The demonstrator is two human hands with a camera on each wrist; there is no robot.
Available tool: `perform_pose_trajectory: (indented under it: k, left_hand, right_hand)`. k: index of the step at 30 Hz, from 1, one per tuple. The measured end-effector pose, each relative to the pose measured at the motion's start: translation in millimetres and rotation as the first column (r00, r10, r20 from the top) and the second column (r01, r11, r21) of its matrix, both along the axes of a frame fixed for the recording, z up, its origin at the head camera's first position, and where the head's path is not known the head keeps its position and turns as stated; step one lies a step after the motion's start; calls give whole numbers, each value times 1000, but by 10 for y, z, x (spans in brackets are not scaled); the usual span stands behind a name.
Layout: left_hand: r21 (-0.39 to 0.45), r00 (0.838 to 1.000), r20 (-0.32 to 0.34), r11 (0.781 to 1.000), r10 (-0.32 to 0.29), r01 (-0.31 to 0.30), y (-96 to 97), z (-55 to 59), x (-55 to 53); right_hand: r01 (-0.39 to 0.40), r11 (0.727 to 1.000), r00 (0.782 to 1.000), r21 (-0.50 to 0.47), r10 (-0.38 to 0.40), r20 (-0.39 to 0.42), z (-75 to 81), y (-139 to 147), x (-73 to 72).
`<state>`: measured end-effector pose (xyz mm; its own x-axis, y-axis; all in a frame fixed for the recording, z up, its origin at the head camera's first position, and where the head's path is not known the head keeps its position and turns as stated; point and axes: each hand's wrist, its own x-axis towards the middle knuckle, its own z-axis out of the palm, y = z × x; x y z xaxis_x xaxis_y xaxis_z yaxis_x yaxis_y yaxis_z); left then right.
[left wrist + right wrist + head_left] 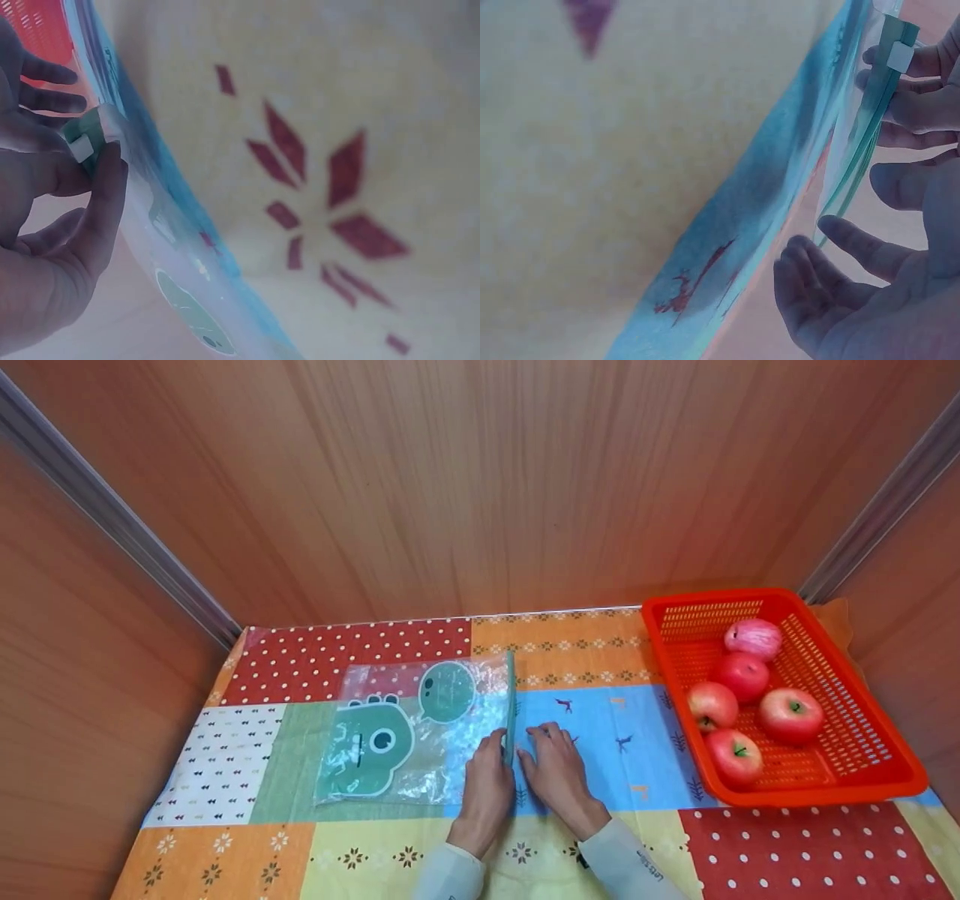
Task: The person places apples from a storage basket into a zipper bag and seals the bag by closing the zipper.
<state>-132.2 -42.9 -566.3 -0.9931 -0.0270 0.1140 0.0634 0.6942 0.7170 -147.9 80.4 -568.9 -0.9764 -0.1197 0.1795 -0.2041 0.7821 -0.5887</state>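
A clear plastic zip bag [431,761] printed with a green one-eyed monster and a green speech bubble lies flat on the cloth. Its green zip strip [511,682] runs along the right side. My left hand [486,784] pinches that strip close to its near end, at the white slider [900,57], as the right wrist view shows. Just right of the strip is my right hand [556,772], its fingers loosely bent and holding nothing. In the right wrist view the two layers of the strip [855,161] stand slightly apart near the right hand's fingertips.
An orange-red plastic basket [817,795] stands at the right with several red apples [791,716] in it. The patchwork tablecloth [405,859] covers the table. Wood-grain panels [480,495] enclose the back and both sides.
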Motion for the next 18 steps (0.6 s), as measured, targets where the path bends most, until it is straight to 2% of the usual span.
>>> perform_pose_trajectory:
  k: [4,10,18]
  left_hand:
    - [18,1000,-2,1000,-7,7,12,34,11]
    - [17,999,-27,1000,-18,18,35,52,26]
    - [-17,995,-100,1000,-27,26,60,56,42]
  right_hand:
    - [-4,993,999,-115,10,53,1,1,-22]
    - [-7,959,990,-284,47,135,-7,13,-53]
    - [31,926,977,-376,51,205,-11,32,-104]
